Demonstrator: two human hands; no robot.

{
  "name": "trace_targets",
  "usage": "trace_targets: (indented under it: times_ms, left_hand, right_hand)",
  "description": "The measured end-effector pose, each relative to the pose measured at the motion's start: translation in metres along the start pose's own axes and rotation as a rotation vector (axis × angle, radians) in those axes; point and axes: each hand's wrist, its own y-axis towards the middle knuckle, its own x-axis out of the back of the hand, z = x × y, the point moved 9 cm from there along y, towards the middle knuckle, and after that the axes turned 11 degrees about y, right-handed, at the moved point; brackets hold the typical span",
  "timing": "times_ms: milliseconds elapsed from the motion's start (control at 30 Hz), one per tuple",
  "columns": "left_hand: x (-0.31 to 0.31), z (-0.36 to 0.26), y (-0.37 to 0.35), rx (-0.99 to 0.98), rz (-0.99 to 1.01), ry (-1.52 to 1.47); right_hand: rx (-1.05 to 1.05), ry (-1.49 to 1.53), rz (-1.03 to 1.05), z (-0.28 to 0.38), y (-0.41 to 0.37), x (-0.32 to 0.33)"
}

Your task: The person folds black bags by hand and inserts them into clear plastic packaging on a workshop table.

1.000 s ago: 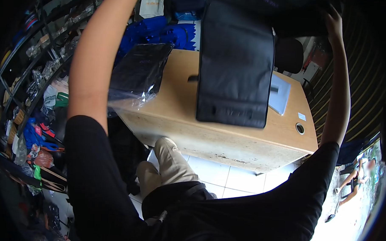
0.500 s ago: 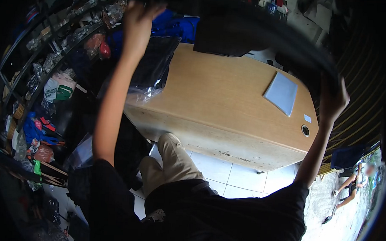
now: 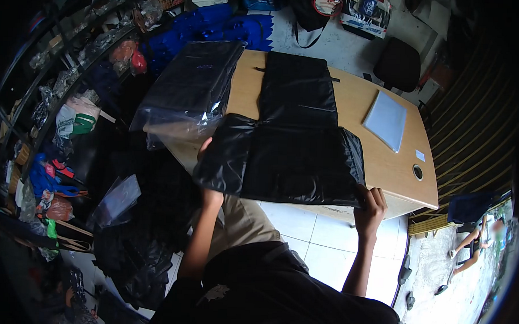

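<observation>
A black, shiny fabric piece (image 3: 299, 157), perhaps an unfolded bag, lies partly on the wooden desk (image 3: 353, 91). Its wide near part has side flaps and hangs over the desk's front edge; a narrower panel with small straps stretches toward the far side. My left hand (image 3: 211, 198) grips the left flap, with a finger showing above it and the rest hidden underneath. At the near right corner, my right hand (image 3: 372, 207) is closed on the fabric. To the left, a stack of dark goods in clear plastic (image 3: 185, 82) rests on the desk.
On the right of the desk are a pale plastic folder (image 3: 385, 120), a small white label (image 3: 420, 156) and a round cable hole (image 3: 418, 172). Crowded shelves (image 3: 67, 92) line the left. A dark chair (image 3: 397, 64) stands behind; a person (image 3: 477, 241) sits outside.
The black fabric piece has come down from overhead and now lies spread on the desk. Both my hands have lowered with it to the desk's near edge.
</observation>
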Motion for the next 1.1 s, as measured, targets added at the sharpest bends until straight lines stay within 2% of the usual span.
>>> trace_targets:
  times_ms: [67, 100, 167, 200, 267, 367, 400, 433, 500, 567, 633, 667, 700, 767, 800, 833, 900, 967, 1000, 1033, 1100]
  left_hand:
    - [0.01, 0.033, -0.017, 0.133, -0.035, -0.21]
    - [0.016, 0.044, -0.026, 0.132, -0.037, -0.21]
    - [0.012, 0.084, -0.051, 0.476, 0.006, -0.499]
    - [0.013, 0.087, -0.058, 0.477, 0.002, -0.499]
    - [-0.007, 0.069, -0.075, 0.464, 0.081, -1.104]
    - [-0.016, 0.047, -0.109, 0.484, 0.139, -1.152]
    - [-0.012, 0.05, -0.113, 0.561, -0.02, -1.015]
    - [-0.014, 0.051, -0.112, 0.56, -0.025, -1.012]
    - [-0.017, 0.041, -0.105, 0.417, 0.037, -1.015]
    - [-0.009, 0.062, -0.099, 0.394, -0.008, -0.899]
    - [0.006, 0.08, -0.088, 0.405, -0.08, -0.163]
    - [0.012, 0.068, -0.082, 0.396, -0.216, -0.039]
    - [0.007, 0.046, -0.073, 0.317, -0.247, -0.01]
    - [0.003, 0.036, -0.059, 0.218, -0.188, 0.046]
    - [0.004, 0.035, -0.056, 0.219, -0.187, 0.045]
    - [0.0, 0.031, -0.052, 0.189, -0.118, 0.141]
    - [-0.007, 0.021, -0.043, 0.159, -0.048, 0.238]
    - [-0.039, -0.022, -0.032, -0.222, 0.21, 0.492]
    - [-0.054, -0.04, -0.032, -0.405, 0.317, 0.587]
    - [-0.055, -0.049, -0.031, -0.408, 0.32, 0.589]
    - [-0.085, -0.055, -0.046, -0.558, 0.628, 0.904]
  right_hand:
    - [-0.069, -0.016, -0.001, -0.005, -0.013, -0.012]
    - [-0.102, -0.021, -0.002, -0.008, -0.019, -0.017]
    - [-0.152, -0.029, -0.035, -0.013, -0.033, -0.026]
    - [-0.172, -0.021, -0.081, -0.014, -0.039, -0.029]
    - [-0.194, -0.013, -0.118, -0.012, -0.045, -0.037]
    - [-0.251, -0.016, -0.16, -0.012, -0.05, -0.043]
    - [-0.258, -0.025, -0.16, -0.011, -0.05, -0.044]
    - [-0.264, -0.033, -0.159, -0.01, -0.05, -0.045]
    - [-0.242, -0.044, -0.109, -0.01, -0.052, -0.045]
    - [-0.219, -0.061, -0.064, -0.005, -0.054, -0.039]
    - [-0.205, -0.132, -0.052, 0.002, -0.056, -0.028]
    - [-0.273, -0.155, -0.018, -0.01, -0.071, -0.028]
    - [-0.271, -0.158, -0.019, -0.015, -0.078, -0.028]
    - [-0.347, 0.004, -0.354, -0.031, -0.099, -0.002]
    - [-0.419, -0.001, -0.372, -0.047, -0.112, 0.001]
    - [-0.622, 0.234, -0.449, -0.063, -0.126, -0.001]
    - [-1.022, 0.932, -0.693, -0.116, -0.171, -0.033]
    - [-1.445, 1.532, -0.972, -0.139, -0.203, -0.076]
    - [-1.434, 1.764, -0.874, -0.138, -0.194, -0.093]
    - [-1.405, 1.993, -0.763, -0.134, -0.184, -0.109]
    - [-1.298, 2.041, -0.675, -0.128, -0.162, -0.12]
